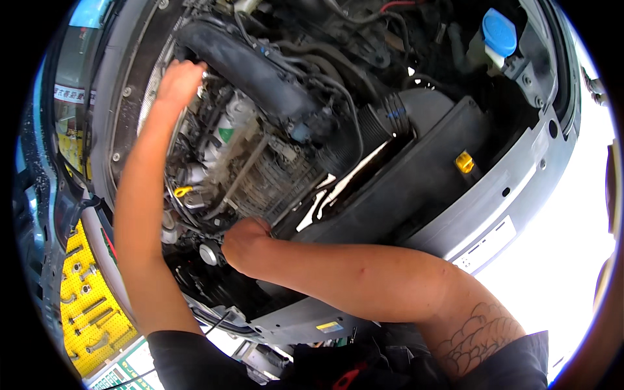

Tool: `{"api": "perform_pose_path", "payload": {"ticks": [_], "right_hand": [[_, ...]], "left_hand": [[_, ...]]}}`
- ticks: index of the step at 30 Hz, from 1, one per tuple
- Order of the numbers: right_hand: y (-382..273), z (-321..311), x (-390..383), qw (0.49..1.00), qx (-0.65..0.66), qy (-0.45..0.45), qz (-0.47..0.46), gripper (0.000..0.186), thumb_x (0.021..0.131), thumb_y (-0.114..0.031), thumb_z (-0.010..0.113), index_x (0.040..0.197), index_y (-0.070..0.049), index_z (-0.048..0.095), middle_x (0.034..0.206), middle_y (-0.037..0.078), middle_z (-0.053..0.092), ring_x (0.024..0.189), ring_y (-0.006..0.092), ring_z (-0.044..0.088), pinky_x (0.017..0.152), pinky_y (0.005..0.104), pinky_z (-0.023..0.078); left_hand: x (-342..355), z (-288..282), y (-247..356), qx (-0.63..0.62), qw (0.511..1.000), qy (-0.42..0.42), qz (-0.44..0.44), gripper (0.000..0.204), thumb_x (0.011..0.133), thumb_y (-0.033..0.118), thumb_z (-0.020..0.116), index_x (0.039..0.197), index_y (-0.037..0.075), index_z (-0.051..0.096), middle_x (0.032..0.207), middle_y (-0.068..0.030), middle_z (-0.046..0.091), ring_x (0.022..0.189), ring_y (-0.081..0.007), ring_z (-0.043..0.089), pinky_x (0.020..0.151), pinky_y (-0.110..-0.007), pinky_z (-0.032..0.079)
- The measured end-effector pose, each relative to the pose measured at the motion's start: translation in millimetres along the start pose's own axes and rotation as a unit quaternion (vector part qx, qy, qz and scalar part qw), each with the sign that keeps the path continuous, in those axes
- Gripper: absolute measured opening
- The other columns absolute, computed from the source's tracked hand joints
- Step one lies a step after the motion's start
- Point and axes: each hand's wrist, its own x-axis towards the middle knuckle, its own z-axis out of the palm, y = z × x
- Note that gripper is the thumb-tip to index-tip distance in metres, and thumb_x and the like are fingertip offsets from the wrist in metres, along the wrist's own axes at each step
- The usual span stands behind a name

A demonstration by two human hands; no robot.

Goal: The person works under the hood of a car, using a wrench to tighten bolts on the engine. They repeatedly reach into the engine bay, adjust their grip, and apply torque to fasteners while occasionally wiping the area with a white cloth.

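Note:
Both my arms reach into a car's engine bay. My left hand [182, 81] is at the far left of the engine, beside the end of a thick black air duct [260, 75]. Its fingers are curled in, and whatever they hold is too small or hidden to name. Lower down, my right hand [246, 242] is bent at the wrist and dips in at the near edge of the dusty engine block [260, 175]. Its fingers are out of sight behind the back of the hand. Close beside it is a round silvery cap or pulley [209, 254].
A yellow dipstick loop [183, 192] stands left of the engine. Toward the right are a ribbed air hose [374, 127], a yellow cap [464, 162] and a blue reservoir cap [499, 32]. A yellow tool board [91, 305] with hanging tools shows beyond the car at lower left.

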Motion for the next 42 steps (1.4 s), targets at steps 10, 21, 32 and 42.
{"api": "perform_pose_path", "payload": {"ticks": [10,21,32,42], "right_hand": [[6.1,-4.3,1.9,1.000,0.014,-0.002,0.009,0.026,0.075,-0.015,0.072,0.101,-0.016,0.078,0.098,-0.002,0.073,0.087,0.0213,0.070,0.056,0.0434,0.052],[9.3,-2.0,9.4,1.000,0.016,-0.002,0.026,0.026,0.075,-0.017,0.072,0.101,-0.016,0.078,0.101,0.000,0.074,0.088,0.0229,0.071,0.056,0.0442,0.052],[11.2,-1.8,13.9,0.999,0.032,-0.013,0.015,0.027,0.076,-0.021,0.072,0.102,-0.015,0.077,0.103,0.000,0.074,0.091,0.0236,0.071,0.060,0.0471,0.055],[10.9,-10.3,5.9,0.998,0.048,-0.003,0.036,0.026,0.078,-0.020,0.071,0.103,-0.015,0.077,0.104,0.001,0.074,0.092,0.0242,0.071,0.064,0.0467,0.056]], "left_hand": [[16.4,-12.2,-1.3,-0.461,0.816,-0.273,-0.216,0.024,0.094,0.020,0.063,0.100,-0.003,0.062,0.083,-0.0182,0.073,0.057,-0.0235,0.064,0.051,-0.035,0.050],[18.7,-33.6,8.6,-0.491,0.785,-0.290,-0.241,0.026,0.091,0.016,0.065,0.095,-0.008,0.059,0.081,-0.0195,0.070,0.056,-0.0274,0.065,0.071,-0.041,0.056],[15.5,-13.8,5.1,-0.291,0.916,-0.234,-0.143,0.025,0.095,0.016,0.058,0.094,-0.009,0.057,0.085,-0.0209,0.072,0.065,-0.0307,0.068,0.062,-0.042,0.057],[4.6,33.6,-13.1,-0.058,0.988,0.143,0.023,0.026,0.091,0.016,0.066,0.099,-0.008,0.059,0.076,-0.0170,0.071,0.059,-0.0256,0.067,0.059,-0.038,0.055]]}}
